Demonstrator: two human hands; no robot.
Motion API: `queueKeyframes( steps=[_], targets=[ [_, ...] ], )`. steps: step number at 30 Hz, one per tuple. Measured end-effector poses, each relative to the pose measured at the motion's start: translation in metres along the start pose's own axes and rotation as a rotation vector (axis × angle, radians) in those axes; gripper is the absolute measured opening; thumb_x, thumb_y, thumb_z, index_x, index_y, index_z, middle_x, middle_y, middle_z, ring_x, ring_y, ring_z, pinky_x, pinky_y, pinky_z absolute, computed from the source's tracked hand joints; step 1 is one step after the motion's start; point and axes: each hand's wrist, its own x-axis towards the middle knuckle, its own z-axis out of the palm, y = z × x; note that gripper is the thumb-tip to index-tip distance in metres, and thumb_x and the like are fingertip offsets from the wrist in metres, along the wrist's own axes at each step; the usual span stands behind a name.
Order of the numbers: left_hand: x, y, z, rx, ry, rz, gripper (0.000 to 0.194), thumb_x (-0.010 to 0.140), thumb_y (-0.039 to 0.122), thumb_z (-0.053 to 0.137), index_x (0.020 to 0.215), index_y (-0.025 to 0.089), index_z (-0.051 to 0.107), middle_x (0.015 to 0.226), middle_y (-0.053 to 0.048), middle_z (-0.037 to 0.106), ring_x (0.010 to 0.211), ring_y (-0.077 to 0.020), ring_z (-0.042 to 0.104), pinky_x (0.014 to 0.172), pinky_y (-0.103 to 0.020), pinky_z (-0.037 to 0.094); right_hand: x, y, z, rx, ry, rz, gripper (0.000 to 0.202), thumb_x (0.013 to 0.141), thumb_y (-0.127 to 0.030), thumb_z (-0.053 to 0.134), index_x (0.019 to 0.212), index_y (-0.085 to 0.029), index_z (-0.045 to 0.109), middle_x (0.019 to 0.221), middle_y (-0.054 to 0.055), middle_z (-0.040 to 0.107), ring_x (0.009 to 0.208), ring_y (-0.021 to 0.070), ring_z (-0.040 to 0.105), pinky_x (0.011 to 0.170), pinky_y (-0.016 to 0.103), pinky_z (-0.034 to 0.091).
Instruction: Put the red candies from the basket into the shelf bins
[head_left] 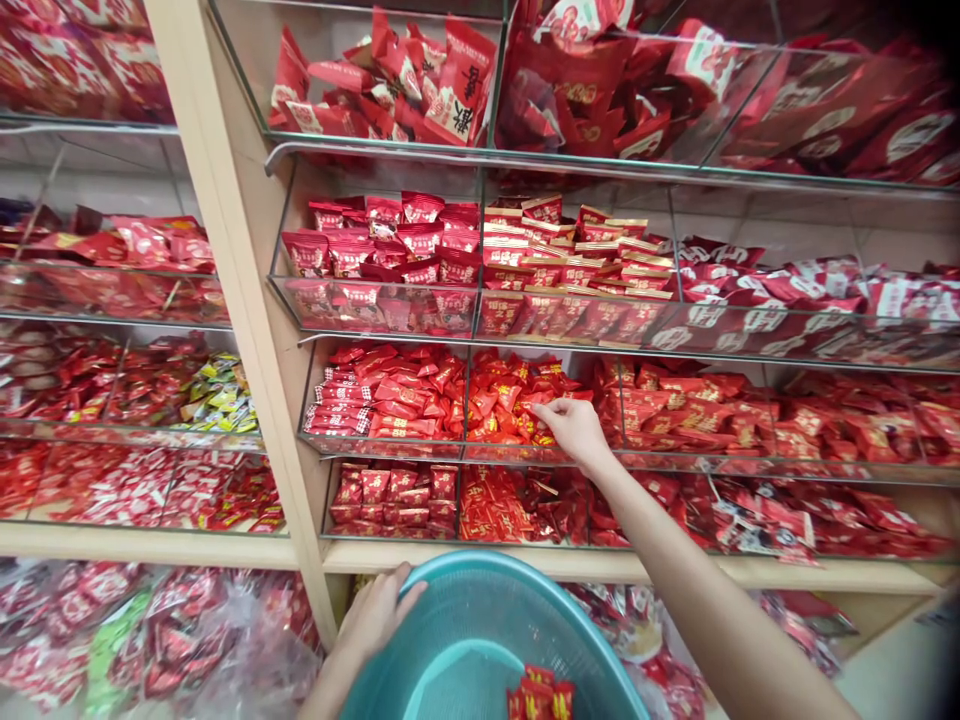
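Nearest, at the lower edge, several small red packets with yellow print (538, 700) lie in the bottom of a teal plastic basket (566, 603) with a finely perforated wall. My left hand (379, 608) is closed on the basket's rim at its upper left, thumb laid over the edge. Beyond the basket, my bare right forearm (697, 590) runs up from the lower right to the shelving. My right hand (576, 432) reaches over a clear shelf front, thumb and forefinger drawn close together at red-and-yellow wrapped packets (506, 400); I cannot tell whether the fingertips have closed on one. Left of these, behind a clear divider, lie red packets with checkered ends (341, 400). The shelf below carries dark red square packets (397, 497). The shelf above holds gold-edged red packets (566, 265), beside pinkish-red pouches (379, 240). A pale wooden upright (240, 270) separates the neighbouring bay at left, where yellow-and-green packets (223, 395) stand out. Larger red pouches (457, 85) fill the top shelf.
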Motion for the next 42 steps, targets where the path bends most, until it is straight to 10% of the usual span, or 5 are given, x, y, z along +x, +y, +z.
queueKeyframes(
  steps=[9, 17, 28, 42],
  targets=[
    [-0.002, -0.003, 0.0, 0.009, 0.012, -0.008, 0.047, 0.085, 0.058, 0.026, 0.107, 0.027, 0.053, 0.098, -0.005, 0.067, 0.097, -0.0209, 0.061, 0.078, -0.025, 0.041, -0.014, -0.019, -0.014, -0.008, 0.119, -0.259, 0.032, 0.077, -0.043, 0.051, 0.066, -0.015, 0.061, 0.058, 0.0, 0.058, 0.05, 0.0101, 0.045, 0.055, 0.024, 0.036],
    [-0.002, 0.001, -0.003, 0.046, 0.009, -0.016, 0.046, 0.086, 0.057, 0.025, 0.106, 0.026, 0.053, 0.094, -0.006, 0.067, 0.095, -0.0217, 0.062, 0.075, -0.025, 0.041, -0.089, -0.027, -0.063, -0.033, 0.07, -0.385, 0.025, 0.083, -0.041, 0.051, 0.075, -0.019, 0.059, 0.057, -0.003, 0.05, 0.048, 0.0091, 0.037, 0.049, 0.022, 0.033],
    [-0.002, 0.005, -0.004, 0.065, -0.014, -0.025, 0.046, 0.086, 0.057, 0.026, 0.106, 0.026, 0.053, 0.096, -0.006, 0.066, 0.095, -0.0215, 0.062, 0.074, -0.025, 0.041, -0.21, 0.081, -0.007, -0.318, -0.723, -0.244, 0.028, 0.092, -0.032, 0.036, 0.075, -0.022, 0.056, 0.078, 0.0, 0.06, 0.07, 0.0136, 0.058, 0.062, 0.023, 0.038],
    [-0.002, 0.003, -0.003, 0.068, -0.006, 0.012, 0.047, 0.086, 0.057, 0.024, 0.105, 0.025, 0.053, 0.093, -0.006, 0.068, 0.092, -0.0223, 0.063, 0.072, -0.025, 0.041, -0.261, 0.147, -0.006, -0.812, -0.624, -0.654, 0.018, 0.077, -0.004, 0.052, 0.067, -0.018, 0.054, 0.071, 0.002, 0.061, 0.062, 0.0154, 0.057, 0.05, 0.027, 0.03]
  ],
)
